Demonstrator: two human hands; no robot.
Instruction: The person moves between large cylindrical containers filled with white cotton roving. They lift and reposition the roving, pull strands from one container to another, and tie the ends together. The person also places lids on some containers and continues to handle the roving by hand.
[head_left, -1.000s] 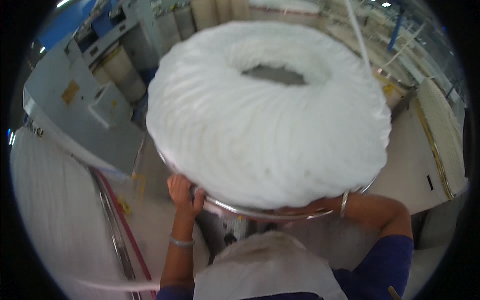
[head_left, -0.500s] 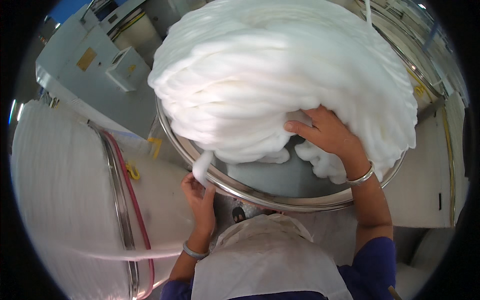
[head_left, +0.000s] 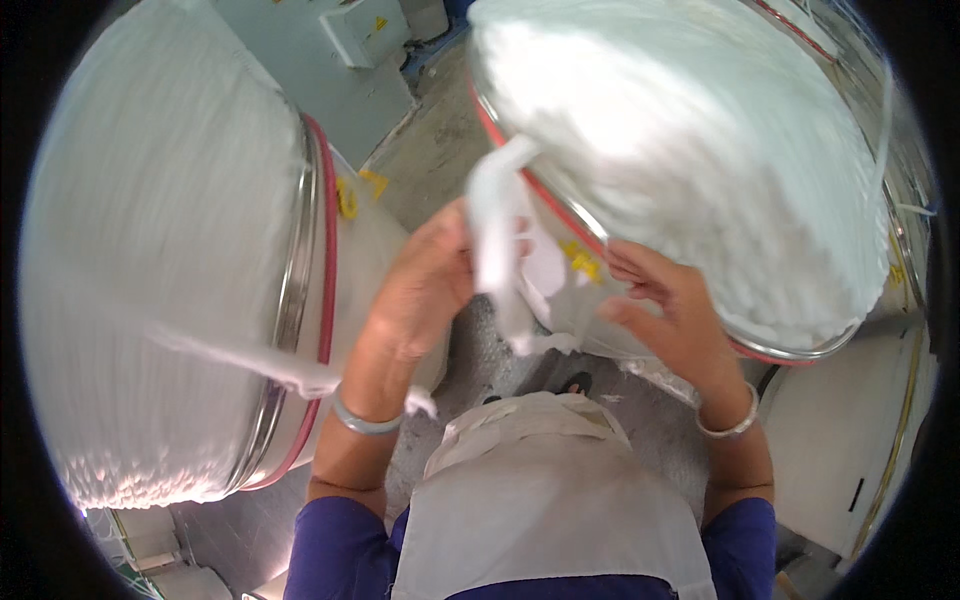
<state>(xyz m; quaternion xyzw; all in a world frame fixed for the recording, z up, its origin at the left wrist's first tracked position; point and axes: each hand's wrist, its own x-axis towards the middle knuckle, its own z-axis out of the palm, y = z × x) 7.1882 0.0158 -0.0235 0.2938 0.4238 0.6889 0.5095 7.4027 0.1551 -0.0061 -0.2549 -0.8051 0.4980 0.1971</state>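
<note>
A thick, soft white fibre sliver [head_left: 490, 225] hangs over the near rim of the right-hand can [head_left: 563, 208], looping down outside it. My left hand [head_left: 425, 275] is closed on this sliver, its fingers partly hidden behind it. My right hand [head_left: 675, 315] is by the can's near rim, thumb apart from the bent fingers and nothing visible between them. Coiled white sliver [head_left: 690, 120] heaps high inside that can. Motion blurs the sliver and the coils.
At left stands another can with a metal rim [head_left: 290, 290], a red band [head_left: 329, 250] and piled white sliver [head_left: 160, 230]. A loose sliver end [head_left: 300, 375] crosses its rim near my left forearm. Behind is a grey machine cabinet [head_left: 300, 60]; another can [head_left: 850, 440] stands at right.
My view has shifted, and both cans appear in new places. My right hand has come out of the coils to the rim. My left hand has risen with the sliver, more of which hangs outside.
</note>
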